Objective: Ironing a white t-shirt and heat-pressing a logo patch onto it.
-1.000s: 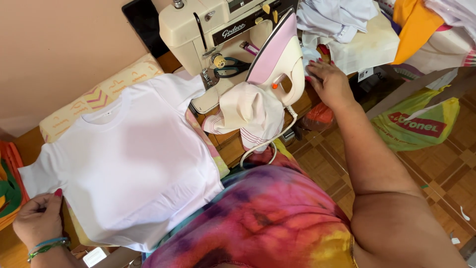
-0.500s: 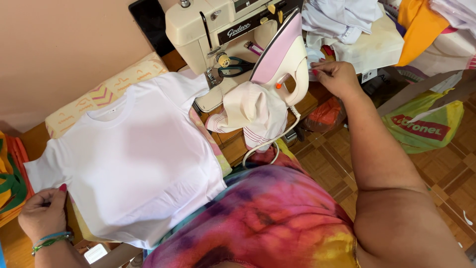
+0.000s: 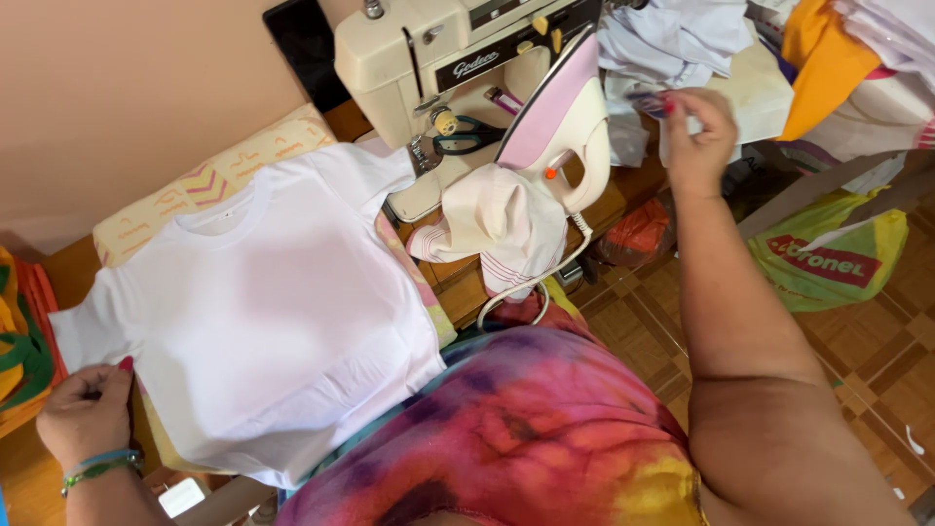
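**A:** Where does the white T-shirt (image 3: pixel 263 321) lie?

**B:** It lies flat and face up on the patterned pressing pad (image 3: pixel 209 185), and it covers most of the pad. The collar points to the pad's far edge, and the hem hangs over the near edge against your lap.

**A:** What stands around it?

**B:** The cream sewing machine (image 3: pixel 429 58) is at the worktop's far right corner. The pink-and-white iron (image 3: pixel 560 127) stands upright on its heel just beside the machine, apart from the shirt. A cream cloth (image 3: pixel 502 229) is draped below the iron.

**A:** And my hands?

**B:** Your left hand (image 3: pixel 88 414) is at the pad's left edge, with its fingers curled shut on the tip of the shirt's sleeve. Your right hand (image 3: pixel 696 136) is well away, past the iron, by the heap of pale fabric. Its fingertips pinch a small dark item (image 3: pixel 651 102) that is too blurred to name.

**A:** So what step is this?

**B:** As I read it, you're laying out the shirt. It is spread and pinned at one sleeve, and the iron is parked. Bringing your right arm back calls for a path clear of the iron's soleplate and its cord, and your left hand should keep the sleeve taut so the cloth stays smooth.
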